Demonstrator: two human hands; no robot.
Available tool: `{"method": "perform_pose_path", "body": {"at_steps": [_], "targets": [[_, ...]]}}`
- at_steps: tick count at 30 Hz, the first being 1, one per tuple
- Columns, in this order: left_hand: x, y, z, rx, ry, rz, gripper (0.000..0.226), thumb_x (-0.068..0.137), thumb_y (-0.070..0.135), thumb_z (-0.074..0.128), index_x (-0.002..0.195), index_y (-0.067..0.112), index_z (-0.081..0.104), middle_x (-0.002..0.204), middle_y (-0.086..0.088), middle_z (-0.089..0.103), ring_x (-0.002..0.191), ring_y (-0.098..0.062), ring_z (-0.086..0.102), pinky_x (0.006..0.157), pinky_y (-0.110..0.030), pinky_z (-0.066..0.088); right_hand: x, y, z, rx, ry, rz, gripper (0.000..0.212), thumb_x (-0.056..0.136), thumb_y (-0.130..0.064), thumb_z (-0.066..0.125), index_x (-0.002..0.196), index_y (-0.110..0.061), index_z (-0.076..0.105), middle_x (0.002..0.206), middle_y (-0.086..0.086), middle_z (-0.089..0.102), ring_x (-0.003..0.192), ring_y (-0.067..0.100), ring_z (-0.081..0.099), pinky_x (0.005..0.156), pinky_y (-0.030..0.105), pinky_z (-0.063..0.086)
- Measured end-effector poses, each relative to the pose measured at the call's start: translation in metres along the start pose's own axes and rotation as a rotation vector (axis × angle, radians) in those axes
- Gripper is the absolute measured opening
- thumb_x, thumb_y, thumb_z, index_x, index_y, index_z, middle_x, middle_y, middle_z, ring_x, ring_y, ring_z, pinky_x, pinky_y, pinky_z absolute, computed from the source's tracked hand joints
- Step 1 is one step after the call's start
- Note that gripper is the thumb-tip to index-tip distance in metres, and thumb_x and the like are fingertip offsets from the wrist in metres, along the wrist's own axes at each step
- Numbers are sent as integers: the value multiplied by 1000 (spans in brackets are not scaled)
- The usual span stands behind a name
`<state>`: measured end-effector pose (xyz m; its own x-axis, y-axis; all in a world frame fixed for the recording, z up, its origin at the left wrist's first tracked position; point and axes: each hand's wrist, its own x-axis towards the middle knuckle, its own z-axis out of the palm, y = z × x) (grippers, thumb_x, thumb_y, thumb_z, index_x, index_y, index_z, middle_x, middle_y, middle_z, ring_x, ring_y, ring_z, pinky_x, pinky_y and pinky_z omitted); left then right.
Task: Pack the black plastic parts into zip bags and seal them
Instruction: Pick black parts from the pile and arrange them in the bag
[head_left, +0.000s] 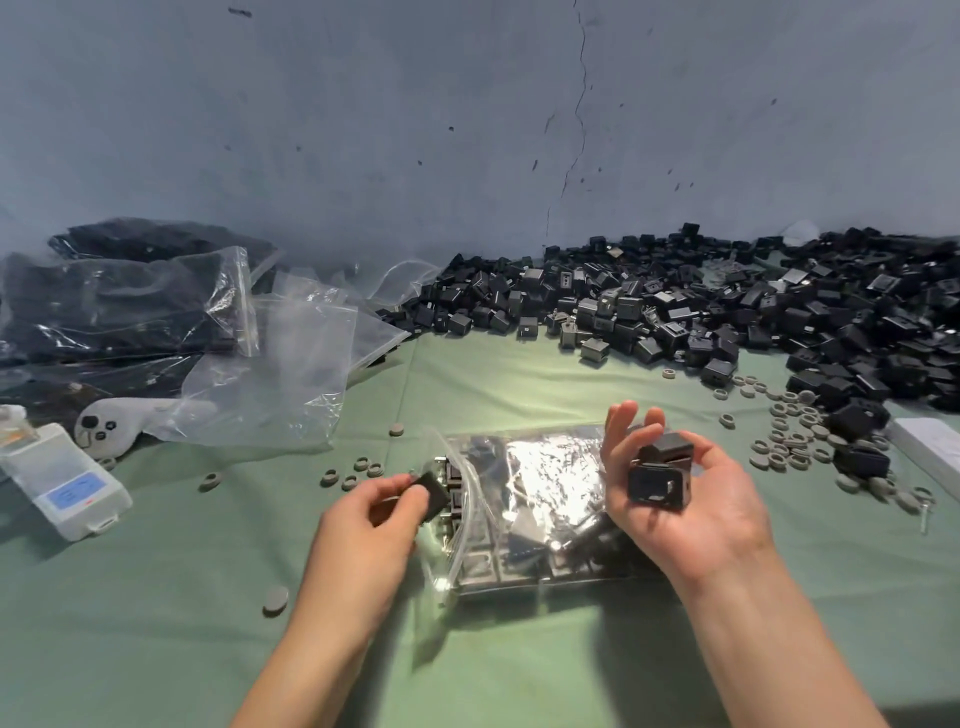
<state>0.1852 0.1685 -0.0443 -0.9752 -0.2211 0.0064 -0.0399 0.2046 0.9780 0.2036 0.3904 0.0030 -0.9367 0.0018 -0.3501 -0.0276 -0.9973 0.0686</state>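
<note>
Your left hand (379, 514) pinches 1 black part (435, 492) at the mouth of the zip bag (540, 483) — your right hand (696, 519), over the bag, grips stacked parts (657, 480).

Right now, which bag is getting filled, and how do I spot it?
On the green cloth, look between the left hand and right hand. The zip bag lying there is open and holds black parts, unlike the empty bags farther left.

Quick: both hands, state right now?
Left hand: pinching a black square plastic part.
Right hand: holding stacked black boxy plastic parts.
</note>
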Motion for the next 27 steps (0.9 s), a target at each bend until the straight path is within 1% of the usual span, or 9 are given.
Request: {"method": "perform_pose_path", "body": {"at_steps": [4,6,8,10,14,17,20,23,27], "targets": [[2,1,16,71,-94,-7,29,97,25,60,75,10,71,64,2,68,56,-9,58,68,-30,47,4,-7,-1,4,-3,-25,23,94,-17,45,108,-13,64,111,16,66,72,23,71,47,23,54],[0,1,19,178,-117,31,42,98,38,56,68,11,67,61,8,61,59,-11,53,66,-29,42,5,-9,-2,10,-8,-37,25,91,-14,46,108,-13,64,111,15,66,72,22,70,46,23,54],[-1,1,18,217,-108,53,32,93,44,61,71,23,70,69,17,69,68,-3,63,71,-25,47,6,-11,-2,10,-8,-43,25,91,-15,46,108,-13,64,111,15,66,74,22,71,47,22,54],[-2,2,17,224,-96,56,14,89,41,69,86,27,72,81,13,73,81,-2,67,78,-25,50,7,-12,-2,25,-10,-39,24,93,-17,46,108,-13,64,111,15,67,74,22,71,48,22,54],[0,7,18,209,-75,46,10,86,30,75,92,23,71,84,5,72,81,-8,66,74,-25,50,9,-14,0,31,-16,-45,24,94,-17,46,107,-13,65,110,15,67,73,23,71,47,23,54],[-3,12,21,170,-68,90,4,91,26,69,93,26,72,86,14,74,84,2,67,80,-18,52,9,-14,1,27,-11,-42,23,95,-17,46,107,-13,65,109,15,67,72,23,71,47,22,54],[-13,15,26,221,-205,106,28,89,45,65,110,28,72,101,29,70,97,11,63,81,-8,45,10,-13,2,21,-3,-46,22,95,-17,46,106,-12,65,109,16,67,71,24,71,46,23,54],[-22,10,29,450,-187,180,52,88,47,67,136,28,58,129,19,58,120,-4,55,99,-21,39,10,-12,4,32,-3,-46,22,95,-17,47,105,-11,65,107,17,67,70,25,71,47,22,54],[-17,7,24,228,-129,128,25,92,24,68,117,31,67,112,12,70,97,5,64,92,-18,47,9,-14,5,30,0,-57,24,94,-16,48,110,-12,66,107,17,67,69,25,71,46,23,54]]}}
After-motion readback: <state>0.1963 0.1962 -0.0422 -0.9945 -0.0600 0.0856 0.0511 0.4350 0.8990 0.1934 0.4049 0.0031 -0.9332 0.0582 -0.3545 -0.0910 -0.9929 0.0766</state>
